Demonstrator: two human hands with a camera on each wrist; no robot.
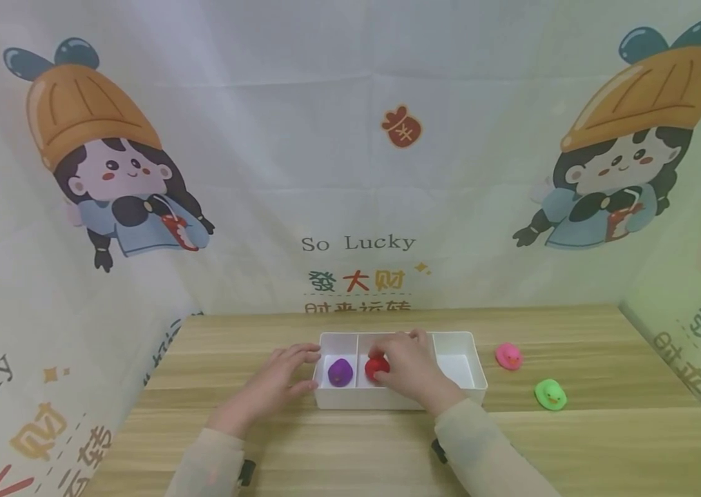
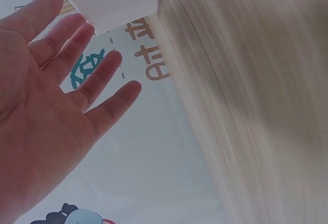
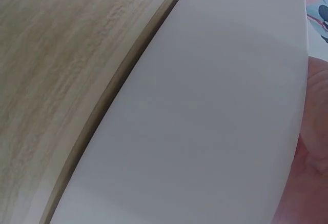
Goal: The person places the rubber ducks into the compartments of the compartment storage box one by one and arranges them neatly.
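A white box [image 1: 400, 399] with three compartments stands on the table. My right hand [image 1: 409, 362] reaches over its middle compartment and pinches a small red toy duck [image 1: 376, 366] there between thumb and fingers; the hand covers part of the duck. In the left compartment sits a purple toy duck [image 1: 340, 372]. At the box's left end, my left hand [image 1: 278, 379] has its fingers spread and relaxed, with fingertips at the wall. The left wrist view shows that palm [image 2: 46, 111] holding nothing. In the right wrist view the box's side [image 3: 189, 106] hides most of the right hand.
To the right of the box, a pink toy duck [image 1: 509, 356] and a green toy duck [image 1: 551, 394] lie on the wooden table [image 1: 387, 449]. A printed cloth [image 1: 251, 172] hangs behind the table and along both sides.
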